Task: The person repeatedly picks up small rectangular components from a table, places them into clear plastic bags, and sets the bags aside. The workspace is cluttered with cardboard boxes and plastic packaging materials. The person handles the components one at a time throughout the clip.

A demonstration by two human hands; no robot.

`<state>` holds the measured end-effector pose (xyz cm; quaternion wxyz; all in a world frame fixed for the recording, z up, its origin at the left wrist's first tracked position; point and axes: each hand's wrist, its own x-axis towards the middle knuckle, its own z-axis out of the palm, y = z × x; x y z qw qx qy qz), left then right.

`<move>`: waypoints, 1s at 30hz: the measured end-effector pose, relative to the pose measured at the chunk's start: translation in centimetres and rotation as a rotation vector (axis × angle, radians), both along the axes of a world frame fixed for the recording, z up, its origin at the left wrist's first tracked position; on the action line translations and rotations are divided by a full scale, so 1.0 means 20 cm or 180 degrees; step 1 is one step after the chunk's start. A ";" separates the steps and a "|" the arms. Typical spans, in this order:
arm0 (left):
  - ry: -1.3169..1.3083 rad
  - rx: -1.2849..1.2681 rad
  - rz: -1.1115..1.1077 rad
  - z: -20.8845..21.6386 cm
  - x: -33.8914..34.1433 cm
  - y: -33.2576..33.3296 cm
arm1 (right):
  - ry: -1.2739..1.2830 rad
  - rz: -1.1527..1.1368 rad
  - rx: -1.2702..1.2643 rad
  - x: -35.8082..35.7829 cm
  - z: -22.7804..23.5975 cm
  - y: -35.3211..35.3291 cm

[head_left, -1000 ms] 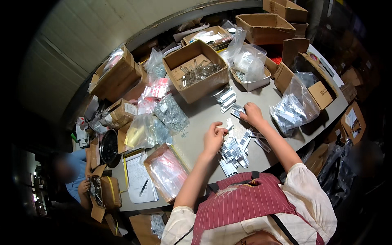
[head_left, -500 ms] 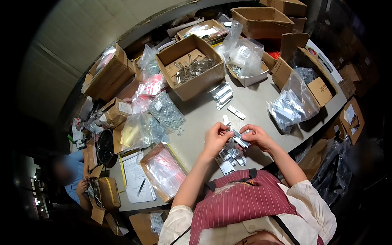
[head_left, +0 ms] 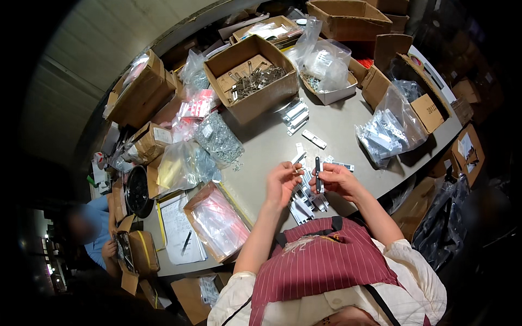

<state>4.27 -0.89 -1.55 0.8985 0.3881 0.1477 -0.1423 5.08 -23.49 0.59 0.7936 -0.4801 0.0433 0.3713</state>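
My right hand (head_left: 338,182) grips a slim bar-shaped piece (head_left: 318,175) upright between thumb and fingers, its dark strip showing. Close beside it on the left, my left hand (head_left: 284,179) has its fingertips pinched together; what they hold, if anything, is too small to name. Under and between both hands lies a heap of silver-white metal profile pieces (head_left: 302,209), partly covered by the hands. One single piece (head_left: 314,139) rests on the table beyond them, and a short stack of similar pieces (head_left: 296,116) lies farther off.
A cardboard box of metal clips (head_left: 255,81) stands at the back. Right of it are a bag of silver pieces (head_left: 387,133) and an open carton (head_left: 429,117). Bagged screws (head_left: 218,140), a box of plastic bags (head_left: 217,223) and papers (head_left: 182,239) lie left. A co-worker (head_left: 98,228) sits far left.
The bar-shaped piece has turned from slanting between both hands to upright in my right hand. My left hand has drawn away from it a little to the left.
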 end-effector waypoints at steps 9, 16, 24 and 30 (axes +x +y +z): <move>-0.1256 0.2644 -0.0609 -0.04 -0.09 -0.11 | -0.1121 0.0353 -0.0740 -0.04 -0.09 0.05; -0.1814 0.3523 -0.0045 -0.04 -0.16 -0.16 | -0.0753 -0.0304 -0.0169 -0.05 -0.15 0.07; -0.0121 -0.0033 0.0030 0.11 -0.19 -0.16 | -0.0608 -0.0635 -0.0206 -0.03 -0.04 0.03; -0.0322 0.0836 -0.1143 0.01 -0.19 -0.14 | -0.0724 -0.0575 -0.0120 -0.06 0.03 0.06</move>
